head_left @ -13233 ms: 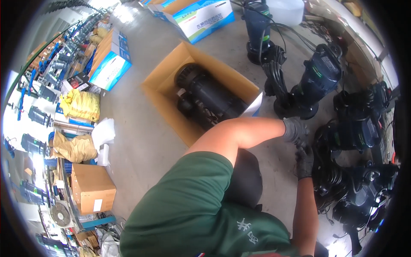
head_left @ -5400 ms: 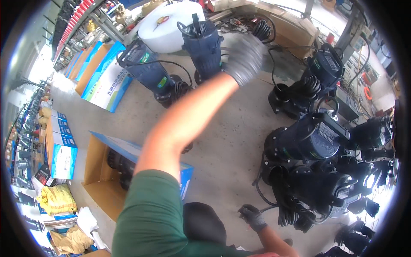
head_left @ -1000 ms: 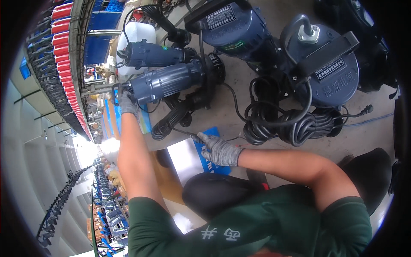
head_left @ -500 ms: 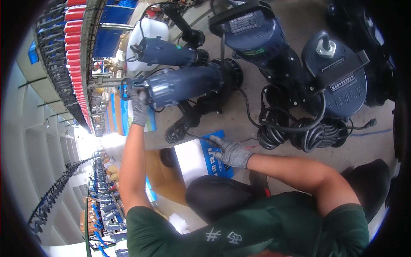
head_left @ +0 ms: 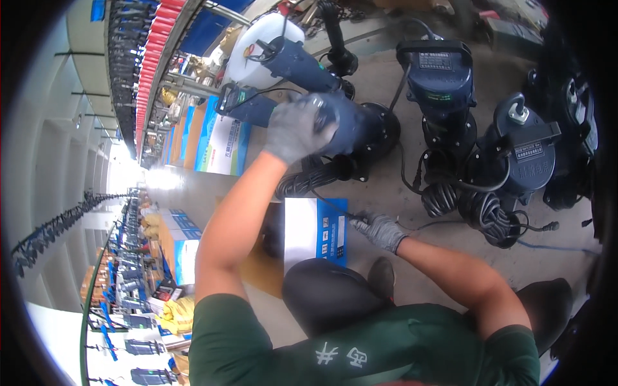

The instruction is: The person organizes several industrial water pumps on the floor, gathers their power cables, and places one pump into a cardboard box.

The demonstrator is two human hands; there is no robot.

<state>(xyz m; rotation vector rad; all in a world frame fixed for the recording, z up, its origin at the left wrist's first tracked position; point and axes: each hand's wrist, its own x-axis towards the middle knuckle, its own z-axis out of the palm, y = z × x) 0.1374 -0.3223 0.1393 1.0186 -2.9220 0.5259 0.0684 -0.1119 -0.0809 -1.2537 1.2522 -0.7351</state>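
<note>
My left hand [head_left: 297, 128], in a grey glove, grips the blue body of a tilted submersible pump [head_left: 351, 125] with a black base, held over the concrete floor. My right hand [head_left: 380, 230], gloved too, is lower, next to the flap of a blue and white carton [head_left: 315, 233], with its fingers closed on a thin black cable [head_left: 331, 207] that runs from the pump. Below the flap lies the open brown cardboard box [head_left: 265, 273] with something dark inside, mostly hidden by my knee.
Several more blue and black pumps stand upright on the right, one [head_left: 439, 80] at the top middle and one [head_left: 524, 151] with coiled black cables [head_left: 486, 215] at its foot. A white drum [head_left: 261, 45] stands behind. Printed cartons [head_left: 222, 138] line the left, with shelving beyond.
My left hand has slid from the pump's handle end onto its body, and the pump has swung up and to the right. My right hand stays at the carton flap.
</note>
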